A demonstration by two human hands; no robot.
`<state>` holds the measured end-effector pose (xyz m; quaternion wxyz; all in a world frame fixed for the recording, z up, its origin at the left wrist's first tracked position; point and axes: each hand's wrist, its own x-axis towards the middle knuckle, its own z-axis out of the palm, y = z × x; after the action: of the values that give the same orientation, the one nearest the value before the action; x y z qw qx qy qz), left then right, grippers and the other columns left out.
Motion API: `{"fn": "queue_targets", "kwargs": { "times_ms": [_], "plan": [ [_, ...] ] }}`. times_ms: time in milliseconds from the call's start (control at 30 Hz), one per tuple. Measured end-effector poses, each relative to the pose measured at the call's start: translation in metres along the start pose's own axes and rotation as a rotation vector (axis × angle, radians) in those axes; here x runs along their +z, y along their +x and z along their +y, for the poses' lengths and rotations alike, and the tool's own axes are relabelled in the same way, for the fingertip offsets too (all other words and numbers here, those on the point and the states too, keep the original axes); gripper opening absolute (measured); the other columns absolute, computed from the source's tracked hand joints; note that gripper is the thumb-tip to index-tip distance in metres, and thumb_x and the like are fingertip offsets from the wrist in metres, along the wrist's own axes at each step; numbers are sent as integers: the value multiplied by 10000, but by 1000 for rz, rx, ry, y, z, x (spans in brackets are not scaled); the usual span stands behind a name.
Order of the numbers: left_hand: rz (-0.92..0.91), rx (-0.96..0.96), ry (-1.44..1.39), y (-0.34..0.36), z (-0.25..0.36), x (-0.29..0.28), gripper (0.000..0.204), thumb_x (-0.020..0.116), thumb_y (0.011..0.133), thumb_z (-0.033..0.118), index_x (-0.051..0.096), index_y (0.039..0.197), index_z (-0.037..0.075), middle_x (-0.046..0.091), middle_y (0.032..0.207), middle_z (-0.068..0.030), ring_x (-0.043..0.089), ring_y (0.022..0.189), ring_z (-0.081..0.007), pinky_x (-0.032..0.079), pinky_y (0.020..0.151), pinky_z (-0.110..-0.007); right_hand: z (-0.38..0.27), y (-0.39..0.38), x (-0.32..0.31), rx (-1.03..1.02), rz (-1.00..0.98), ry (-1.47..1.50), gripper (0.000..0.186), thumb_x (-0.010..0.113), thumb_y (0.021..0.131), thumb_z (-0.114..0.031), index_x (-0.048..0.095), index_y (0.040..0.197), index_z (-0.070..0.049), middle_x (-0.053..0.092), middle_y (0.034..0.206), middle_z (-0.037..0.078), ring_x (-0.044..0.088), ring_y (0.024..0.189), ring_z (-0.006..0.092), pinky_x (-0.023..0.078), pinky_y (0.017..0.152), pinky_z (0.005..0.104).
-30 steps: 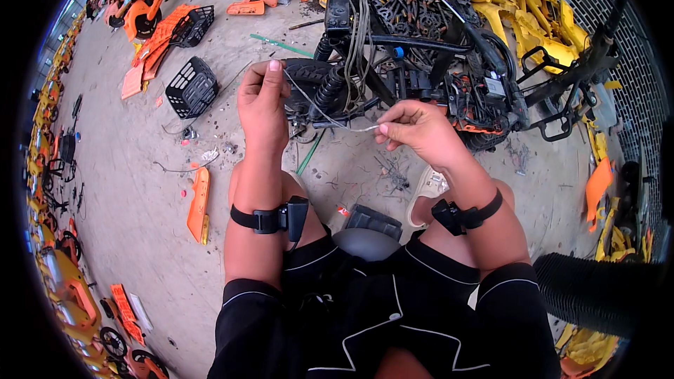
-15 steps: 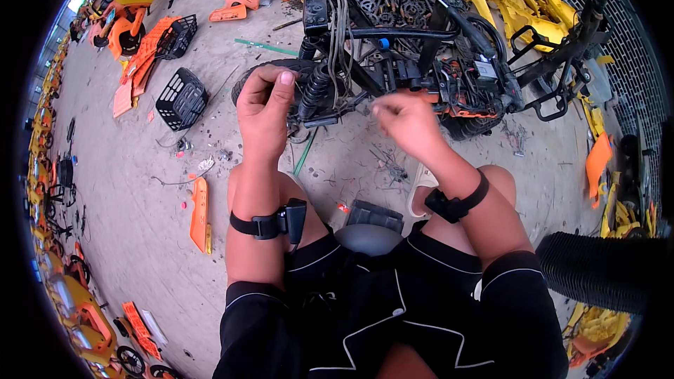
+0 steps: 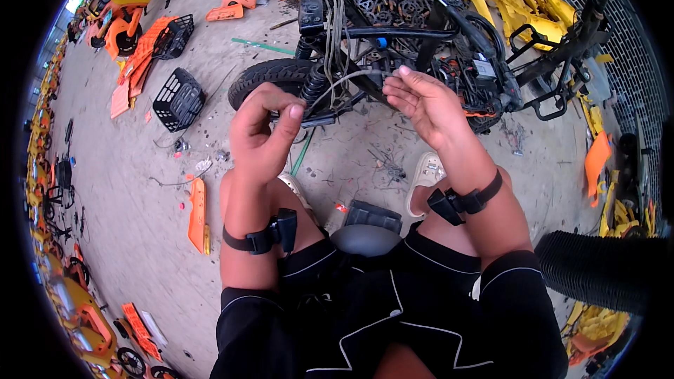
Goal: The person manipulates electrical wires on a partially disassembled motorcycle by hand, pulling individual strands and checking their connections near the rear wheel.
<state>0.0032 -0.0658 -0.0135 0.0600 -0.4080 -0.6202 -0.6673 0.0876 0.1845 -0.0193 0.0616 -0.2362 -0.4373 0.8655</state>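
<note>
A grey cable [image 3: 342, 81] arcs between my two hands, in front of a stripped black scooter frame [image 3: 404, 31]. My left hand [image 3: 263, 133] pinches the cable's lower left end between thumb and fingers, just below a black tyre [image 3: 263, 74]. My right hand [image 3: 432, 102] is closed on the cable's other end, thumb on top, near the frame's middle. A black coil spring [image 3: 315, 85] stands behind the cable. More grey cables [image 3: 338, 10] hang down over the frame's left side.
Chains and sprockets [image 3: 393, 0] fill the frame's far part. Yellow panels [image 3: 519, 0] are heaped at the far right. A black basket [image 3: 180, 100] and an orange panel [image 3: 198, 217] lie on the floor to the left. A dark ribbed tube [image 3: 590, 271] is at lower right.
My right hand has risen and turned, and a cable now shows stretched in an arc between both hands. My left hand has moved down, uncovering more of the tyre.
</note>
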Motion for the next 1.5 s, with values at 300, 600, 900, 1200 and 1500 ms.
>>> {"fn": "queue_targets", "kwargs": {
  "times_ms": [300,600,900,1200,1500],
  "plan": [
    [-36,329,294,-1,33,-4,135,716,774,39,647,890,34,598,803,-59,539,698,-204,438,624,-305,-5,5,-8,36,-86,170,198,575,931,-107,599,1063,38,659,1014,125,656,910,200,565,801,276],
    [208,291,315,-7,34,8,91,631,867,98,590,898,23,556,788,-63,516,735,-179,420,658,-292,-14,-11,3,-162,-87,211,160,586,937,-194,622,987,-47,637,1065,60,582,991,178,441,836,300],
    [395,-670,-532,-1,-3,9,176,592,936,180,571,848,29,506,670,-16,444,618,-99,359,579,-237,-30,-55,26,-1181,-591,-468,112,603,896,-164,635,892,-56,655,952,94,603,956,232,487,849,387],
    [293,-821,-309,-1,-42,14,156,619,910,155,590,850,14,472,637,33,387,569,-62,289,525,-216,87,-68,37,-1483,-1108,-1672,126,598,636,-172,671,679,-79,622,692,28,586,767,208,443,884,300],
    [298,-811,-161,-1,-60,28,188,608,926,207,608,844,39,498,662,31,406,608,-61,336,559,-224,91,-5,31,-1174,-1139,-1474,96,596,657,-149,638,684,-67,637,776,28,578,805,204,452,806,329]
  ]
}}
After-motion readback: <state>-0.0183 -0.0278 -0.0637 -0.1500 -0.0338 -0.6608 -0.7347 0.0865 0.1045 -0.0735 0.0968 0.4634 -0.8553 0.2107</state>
